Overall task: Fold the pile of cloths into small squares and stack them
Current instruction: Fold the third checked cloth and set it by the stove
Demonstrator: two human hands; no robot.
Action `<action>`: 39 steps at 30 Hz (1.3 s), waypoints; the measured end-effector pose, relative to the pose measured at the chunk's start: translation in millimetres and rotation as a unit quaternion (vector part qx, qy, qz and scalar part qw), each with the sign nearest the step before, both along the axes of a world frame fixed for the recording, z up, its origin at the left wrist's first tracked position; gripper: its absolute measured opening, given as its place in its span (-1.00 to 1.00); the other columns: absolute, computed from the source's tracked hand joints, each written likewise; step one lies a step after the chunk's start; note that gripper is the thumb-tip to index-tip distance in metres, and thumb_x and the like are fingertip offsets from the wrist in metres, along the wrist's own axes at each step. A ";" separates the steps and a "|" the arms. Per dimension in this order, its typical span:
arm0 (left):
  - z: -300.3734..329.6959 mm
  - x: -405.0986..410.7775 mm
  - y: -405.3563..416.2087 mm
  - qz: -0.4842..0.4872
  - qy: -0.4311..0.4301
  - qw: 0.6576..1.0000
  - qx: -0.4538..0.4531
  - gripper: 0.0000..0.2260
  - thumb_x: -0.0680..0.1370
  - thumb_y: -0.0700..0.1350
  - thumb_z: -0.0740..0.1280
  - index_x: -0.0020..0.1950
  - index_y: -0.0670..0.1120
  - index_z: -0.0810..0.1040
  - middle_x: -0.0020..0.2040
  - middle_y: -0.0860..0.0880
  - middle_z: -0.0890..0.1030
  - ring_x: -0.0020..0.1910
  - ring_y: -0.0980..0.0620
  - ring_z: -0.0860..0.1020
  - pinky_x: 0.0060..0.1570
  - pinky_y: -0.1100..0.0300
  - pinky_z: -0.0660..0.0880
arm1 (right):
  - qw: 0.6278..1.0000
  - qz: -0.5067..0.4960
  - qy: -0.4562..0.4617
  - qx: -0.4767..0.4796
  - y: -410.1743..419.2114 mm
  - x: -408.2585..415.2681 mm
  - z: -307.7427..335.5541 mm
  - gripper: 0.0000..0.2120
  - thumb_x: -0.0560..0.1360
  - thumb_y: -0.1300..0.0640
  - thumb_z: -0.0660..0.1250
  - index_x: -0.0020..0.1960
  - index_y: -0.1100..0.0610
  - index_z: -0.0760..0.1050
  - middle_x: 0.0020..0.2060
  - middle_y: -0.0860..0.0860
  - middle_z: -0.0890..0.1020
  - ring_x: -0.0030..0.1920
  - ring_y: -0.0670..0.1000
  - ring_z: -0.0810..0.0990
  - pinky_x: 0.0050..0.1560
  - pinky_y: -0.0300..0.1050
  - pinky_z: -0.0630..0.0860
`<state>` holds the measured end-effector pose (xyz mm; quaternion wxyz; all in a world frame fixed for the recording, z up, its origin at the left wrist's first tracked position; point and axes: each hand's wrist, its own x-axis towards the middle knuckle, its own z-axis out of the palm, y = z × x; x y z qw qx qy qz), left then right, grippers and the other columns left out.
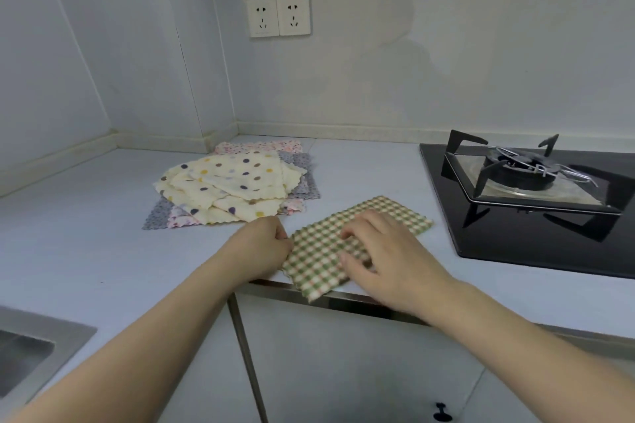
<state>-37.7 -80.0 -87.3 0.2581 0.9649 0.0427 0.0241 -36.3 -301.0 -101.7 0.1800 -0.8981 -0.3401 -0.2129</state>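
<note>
The left hand [266, 244] pinched the checked cloth's [385, 213] left edge; the right hand [381, 251] pressed it, fingers spread. Aligning edges before creasing seemed wise.

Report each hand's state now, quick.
Left hand: fingers curled, pinching the left edge of the green checked cloth.
Right hand: open, fingers pressing flat on the same cloth.

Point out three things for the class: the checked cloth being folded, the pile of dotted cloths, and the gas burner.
checked cloth [388, 213], head view, bare far end beyond the hands.
pile of dotted cloths [237, 175], head view, top cream cloth.
gas burner [522, 172], head view, dark centre ring.
</note>
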 end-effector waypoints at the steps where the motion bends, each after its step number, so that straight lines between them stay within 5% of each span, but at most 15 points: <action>1: 3.0 -1.4 -0.4 -0.001 0.006 1.000 -0.016 -0.85 0.54 -0.06 0.32 -0.15 -0.12 0.48 -0.21 -0.04 0.58 -0.26 0.03 0.49 -0.26 0.14 0.39 | 1.000 0.027 -0.002 -0.014 4.8 -15.6 -2.4 -0.59 0.47 -0.22 0.16 0.12 0.06 0.47 0.04 -0.07 0.49 0.04 -0.04 0.43 0.09 -0.15 0.36; 4: 13.9 -3.8 0.9 0.011 0.025 0.995 -0.097 -0.89 0.49 -0.16 0.40 -0.20 -0.12 0.51 -0.23 -0.06 0.58 -0.28 0.03 0.49 -0.25 0.18 0.42 | 0.994 0.030 -0.047 -0.094 16.0 -39.3 -17.6 -0.53 0.39 -0.33 0.24 0.07 0.02 0.44 0.00 -0.10 0.48 -0.01 -0.04 0.42 0.02 -0.13 0.40; 10: 27.1 -6.8 4.0 0.002 0.049 0.990 -0.134 -0.91 0.48 -0.25 0.42 -0.21 -0.17 0.56 -0.28 -0.06 0.54 -0.38 0.08 0.42 -0.49 0.37 0.34 | 0.988 0.004 -0.141 -0.061 26.6 -40.3 -26.9 -0.73 0.40 -0.13 0.34 -0.13 0.06 0.44 -0.19 -0.04 0.48 -0.20 0.01 0.43 -0.24 -0.12 0.39; 13: 28.0 -5.2 8.0 -0.002 0.069 0.990 -0.120 -0.93 0.48 -0.25 0.42 -0.20 -0.19 0.59 -0.26 -0.09 0.57 -0.35 0.07 0.45 -0.41 0.33 0.38 | 0.979 0.025 -0.196 -0.057 25.9 -41.1 -29.1 -0.89 0.40 0.05 0.30 -0.20 0.08 0.42 -0.26 -0.03 0.47 -0.26 0.03 0.42 -0.31 -0.11 0.36; 17: 25.6 -2.2 15.8 0.000 0.073 0.991 -0.111 -0.93 0.46 -0.21 0.46 -0.15 -0.22 0.66 -0.12 -0.17 0.65 -0.20 -0.01 0.50 -0.17 0.18 0.46 | 0.957 0.063 -0.273 -0.080 23.1 -35.8 -32.4 -0.82 0.34 0.30 0.36 -0.21 0.09 0.39 -0.30 -0.01 0.44 -0.31 0.04 0.41 -0.34 -0.11 0.31; 20: 26.5 -3.1 19.6 -0.003 0.077 0.991 -0.108 -0.96 0.45 -0.22 0.46 -0.17 -0.18 0.66 -0.16 -0.13 0.62 -0.25 0.00 0.46 -0.25 0.21 0.42 | 0.941 0.083 -0.307 -0.113 20.3 -34.8 -29.4 -0.85 0.40 0.30 0.33 -0.21 0.09 0.40 -0.30 -0.01 0.45 -0.31 0.04 0.40 -0.35 -0.11 0.30; 32: 17.1 -21.1 26.6 -0.045 -0.004 0.999 0.002 -0.97 0.48 -0.24 0.36 -0.11 -0.12 0.57 -0.10 -0.07 0.62 -0.15 -0.01 0.54 -0.13 0.10 0.51 | 0.937 0.100 -0.298 -0.153 15.4 -36.6 -29.3 -0.85 0.36 0.34 0.30 -0.22 0.11 0.46 -0.30 -0.01 0.46 -0.31 0.02 0.40 -0.37 -0.12 0.39; 35: 18.1 -39.7 17.6 -0.172 -0.041 0.982 0.059 -0.68 0.40 -0.34 0.24 0.04 0.01 0.51 0.11 0.08 0.48 0.11 0.11 0.45 0.11 0.21 0.42 | 0.943 0.096 -0.280 -0.151 7.9 -37.4 -26.3 -0.77 0.35 0.40 0.12 -0.21 0.12 0.45 -0.30 0.01 0.45 -0.32 0.03 0.41 -0.39 -0.12 0.40; 39: 3.6 -54.8 11.0 -0.286 -0.034 0.950 0.120 -0.58 0.37 -0.08 0.29 0.24 0.07 0.48 0.22 0.16 0.45 0.21 0.19 0.36 0.25 0.28 0.30 | 0.967 0.069 -0.222 -0.101 -11.9 -39.7 -22.7 -0.72 0.32 0.36 0.11 -0.15 0.13 0.53 -0.27 0.00 0.50 -0.29 0.04 0.47 -0.42 -0.13 0.44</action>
